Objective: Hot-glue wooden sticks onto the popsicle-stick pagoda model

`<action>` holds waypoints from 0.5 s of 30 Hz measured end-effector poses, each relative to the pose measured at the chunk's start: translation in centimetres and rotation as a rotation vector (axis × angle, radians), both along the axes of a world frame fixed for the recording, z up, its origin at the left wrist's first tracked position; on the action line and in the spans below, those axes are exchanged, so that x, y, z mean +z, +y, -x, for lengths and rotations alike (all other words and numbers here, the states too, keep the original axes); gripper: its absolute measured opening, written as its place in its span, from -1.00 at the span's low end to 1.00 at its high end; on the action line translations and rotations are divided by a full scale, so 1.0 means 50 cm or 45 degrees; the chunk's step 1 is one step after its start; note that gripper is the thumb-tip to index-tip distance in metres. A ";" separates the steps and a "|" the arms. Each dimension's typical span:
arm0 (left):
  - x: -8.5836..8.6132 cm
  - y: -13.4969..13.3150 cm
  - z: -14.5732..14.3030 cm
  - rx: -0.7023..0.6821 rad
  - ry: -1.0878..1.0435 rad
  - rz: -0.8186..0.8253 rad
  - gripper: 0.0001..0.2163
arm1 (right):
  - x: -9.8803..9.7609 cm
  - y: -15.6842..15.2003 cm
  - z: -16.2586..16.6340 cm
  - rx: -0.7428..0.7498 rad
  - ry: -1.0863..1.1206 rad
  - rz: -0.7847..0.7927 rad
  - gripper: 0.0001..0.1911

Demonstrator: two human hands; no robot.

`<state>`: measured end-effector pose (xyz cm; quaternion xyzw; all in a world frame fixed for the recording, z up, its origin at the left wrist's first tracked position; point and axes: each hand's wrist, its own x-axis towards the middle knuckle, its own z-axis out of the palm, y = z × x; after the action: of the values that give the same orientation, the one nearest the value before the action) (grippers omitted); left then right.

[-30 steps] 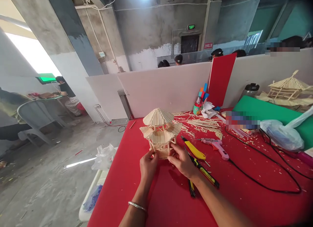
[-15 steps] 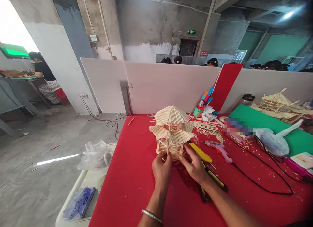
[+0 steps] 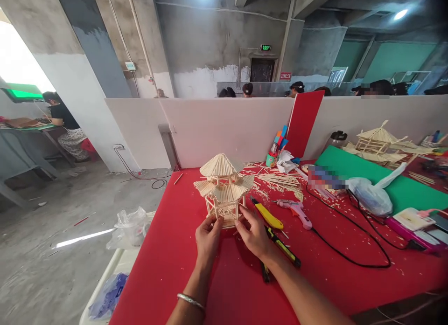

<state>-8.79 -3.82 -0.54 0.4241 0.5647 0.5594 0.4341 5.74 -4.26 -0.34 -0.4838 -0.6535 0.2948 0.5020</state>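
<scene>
A small two-tiered pavilion model made of pale wooden sticks stands upright on the red tabletop. My left hand pinches the front left of its base between thumb and fingers. On the front right of the base, my right hand grips with thumb and fingers; some fingertips are hidden behind the posts. Just right of the model lies a yellow utility knife. A black-and-yellow cutter is partly hidden by my right forearm. Farther right rests a pink glue gun with a black cord.
Loose sticks and shavings are strewn behind the knife. A cup of markers stands by the white partition. At right are a green board, a plastic bag and another stick model. People sit beyond the partition.
The view has swung to the right, so everything appears farther left. The model has turned somewhat between my hands, with a roof face now more toward me. Both hands keep hold of its base.
</scene>
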 end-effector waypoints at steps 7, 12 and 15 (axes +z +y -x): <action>0.018 -0.008 0.002 0.046 -0.002 0.052 -0.64 | 0.010 -0.001 0.007 -0.007 0.032 0.000 -0.52; 0.024 -0.009 0.002 0.035 -0.012 0.093 -0.62 | 0.014 -0.002 0.003 -0.004 0.020 0.009 -0.56; 0.028 -0.012 0.002 0.015 -0.016 0.122 -0.64 | 0.006 0.002 0.003 -0.021 -0.009 -0.019 -0.57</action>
<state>-8.90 -4.44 0.85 0.3960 0.5906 0.5369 0.4541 5.59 -4.18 -0.02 -0.4865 -0.6535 0.2838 0.5056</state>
